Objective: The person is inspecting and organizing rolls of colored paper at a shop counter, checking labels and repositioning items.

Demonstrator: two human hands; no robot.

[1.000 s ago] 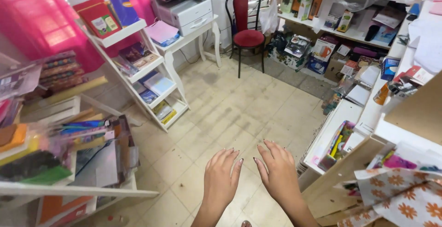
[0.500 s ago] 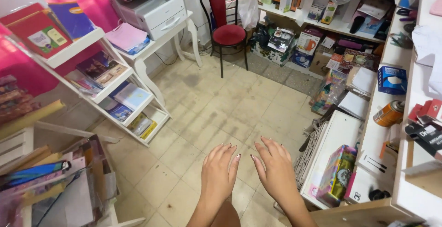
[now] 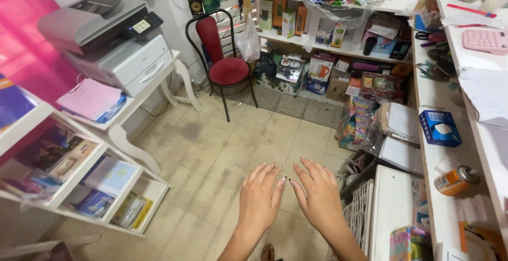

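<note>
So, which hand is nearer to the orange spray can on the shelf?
The right hand. It hovers just left of the shelf edge below the orange spray can; the left hand hovers farther left, over the floor.

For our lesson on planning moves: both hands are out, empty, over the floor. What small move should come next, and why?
Probably swing the right hand right toward the white shelf, the nearest thing. Both it and the left hand are open, palms down, holding nothing over bare tiles.

left hand (image 3: 259, 200), right hand (image 3: 319, 196) flat, fingers spread
</note>
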